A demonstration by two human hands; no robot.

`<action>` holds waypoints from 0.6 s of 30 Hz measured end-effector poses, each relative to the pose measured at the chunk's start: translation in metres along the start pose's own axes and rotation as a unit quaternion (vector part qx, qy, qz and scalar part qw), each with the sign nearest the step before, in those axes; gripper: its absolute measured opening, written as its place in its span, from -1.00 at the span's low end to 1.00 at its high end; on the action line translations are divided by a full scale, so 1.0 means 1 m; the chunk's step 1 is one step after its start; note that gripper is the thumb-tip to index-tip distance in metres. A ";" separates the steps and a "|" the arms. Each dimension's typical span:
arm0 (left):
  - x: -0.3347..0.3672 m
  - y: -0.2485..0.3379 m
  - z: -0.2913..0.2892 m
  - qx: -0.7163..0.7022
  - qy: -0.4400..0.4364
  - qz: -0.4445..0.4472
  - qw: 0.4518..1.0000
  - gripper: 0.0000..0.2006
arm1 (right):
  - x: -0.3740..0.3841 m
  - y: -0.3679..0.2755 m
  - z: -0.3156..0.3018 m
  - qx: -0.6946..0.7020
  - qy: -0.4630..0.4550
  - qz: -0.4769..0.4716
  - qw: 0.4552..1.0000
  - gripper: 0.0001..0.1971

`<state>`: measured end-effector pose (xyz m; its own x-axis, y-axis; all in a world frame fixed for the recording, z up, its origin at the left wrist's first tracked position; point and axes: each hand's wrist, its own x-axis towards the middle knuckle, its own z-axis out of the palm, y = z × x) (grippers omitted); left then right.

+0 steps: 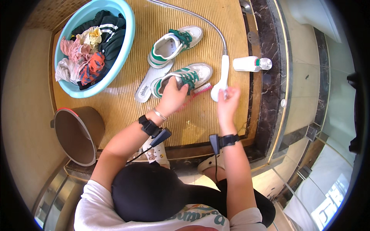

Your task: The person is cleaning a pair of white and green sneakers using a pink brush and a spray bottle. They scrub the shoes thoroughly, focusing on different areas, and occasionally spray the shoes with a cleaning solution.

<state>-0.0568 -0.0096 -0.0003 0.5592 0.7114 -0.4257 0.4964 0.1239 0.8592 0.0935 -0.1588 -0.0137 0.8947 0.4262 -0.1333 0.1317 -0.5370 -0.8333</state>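
Note:
A white sneaker with green laces (200,72) lies on the ribbed yellow floor. My left hand (173,96) is closed on its tongue and opening, thumb toward the laces. Close to that hand lies a pink brush with white bristles (203,89), its handle partly hidden. At the right, my right hand (229,102) has its fingers bent together against the round end of a white shower head (224,73). The matching sneaker (165,48) sits farther away, and a loose grey insole (148,85) lies left of the nearer one.
A light blue basin (130,38) full of clothes stands at the far left. Nearer is a tipped brown bucket (92,123). Right of the shower head lies a clear and white bottle (246,64). The metal hose (204,17) curves across the floor's far side.

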 end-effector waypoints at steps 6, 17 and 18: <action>0.010 -0.022 0.013 -0.140 0.016 0.051 0.989 -0.80 | 0.112 -0.013 -0.025 0.104 0.094 0.104 0.985 0.07; -0.001 0.000 -0.008 -0.223 0.035 0.010 0.974 -0.69 | 0.111 -0.040 -0.014 0.009 0.001 -0.113 0.994 -0.32; -0.005 -0.008 -0.012 -0.249 0.038 -0.002 0.968 -0.70 | 0.099 -0.050 -0.019 -0.031 -0.049 -0.143 0.988 -0.31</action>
<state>-0.0711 -0.0059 -0.0021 0.4979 0.7570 -0.4231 0.1067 0.4307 0.8962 0.1832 -0.1036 0.0248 0.7722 0.6335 0.0494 0.4017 -0.4265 -0.8104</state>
